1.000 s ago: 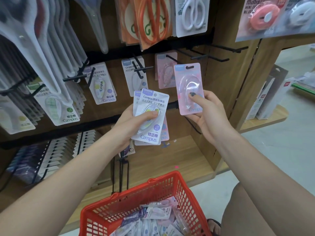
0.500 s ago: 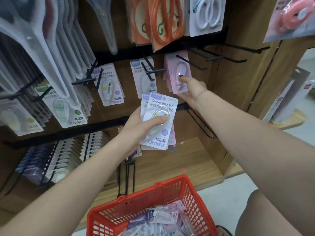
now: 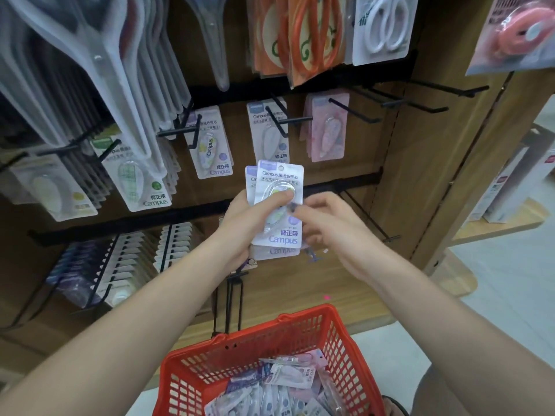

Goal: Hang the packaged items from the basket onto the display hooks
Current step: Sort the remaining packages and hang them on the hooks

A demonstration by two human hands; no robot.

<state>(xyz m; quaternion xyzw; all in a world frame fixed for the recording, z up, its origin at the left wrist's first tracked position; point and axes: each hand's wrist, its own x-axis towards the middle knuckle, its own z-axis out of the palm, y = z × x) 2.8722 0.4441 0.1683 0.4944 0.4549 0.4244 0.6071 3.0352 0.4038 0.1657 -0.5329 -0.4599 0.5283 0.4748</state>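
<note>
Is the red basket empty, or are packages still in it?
Not empty. The red basket holds a heap of packaged items on its bottom, well below the rim.

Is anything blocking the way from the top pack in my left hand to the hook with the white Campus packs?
Nothing visible. The top pack sits just below that hook, with open space between; its prong tip is bare.
</note>
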